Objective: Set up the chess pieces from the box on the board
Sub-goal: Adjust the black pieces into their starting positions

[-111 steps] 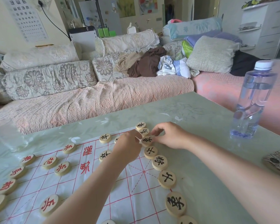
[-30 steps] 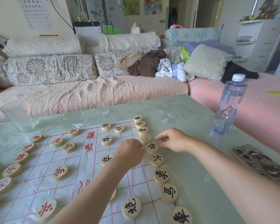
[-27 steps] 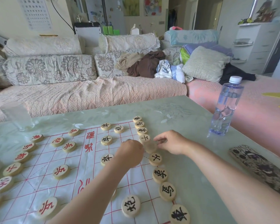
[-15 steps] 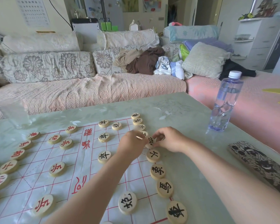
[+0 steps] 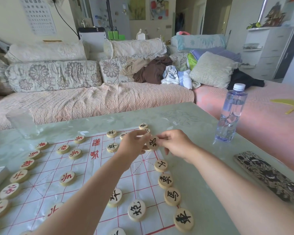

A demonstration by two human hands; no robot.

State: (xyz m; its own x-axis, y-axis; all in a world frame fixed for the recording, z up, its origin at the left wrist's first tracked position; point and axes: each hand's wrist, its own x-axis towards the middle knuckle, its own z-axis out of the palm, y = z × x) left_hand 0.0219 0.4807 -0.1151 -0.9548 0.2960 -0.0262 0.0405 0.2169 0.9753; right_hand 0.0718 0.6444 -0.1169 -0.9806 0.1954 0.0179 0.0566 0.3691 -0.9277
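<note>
Moved: you are raising the black piece (image 5: 153, 142) off its row, tilting it | left hand (image 5: 134, 145) and right hand (image 5: 176, 145) both pinching its rim | hovering over the board's (image 5: 92, 175) right edge | probably reseating it.

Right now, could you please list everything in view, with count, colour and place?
table: one, pale green, under everything
board: one, white with red lines, on table
red pieces: about twelve, red marks, board's left side
black pieces: about twelve, black marks, board's right side
held piece: one, black mark, above board's far right
glass: one, clear, table's far left
bottle: one, clear, white cap, table's right edge
case: one, black-and-white pattern, right of board
sofa: one, pink cover, behind table
cushions: several, floral, on sofa
clothes: one heap, brown and white, on sofa
left hand: pinches held piece's left edge
right hand: pinches held piece's right edge
</note>
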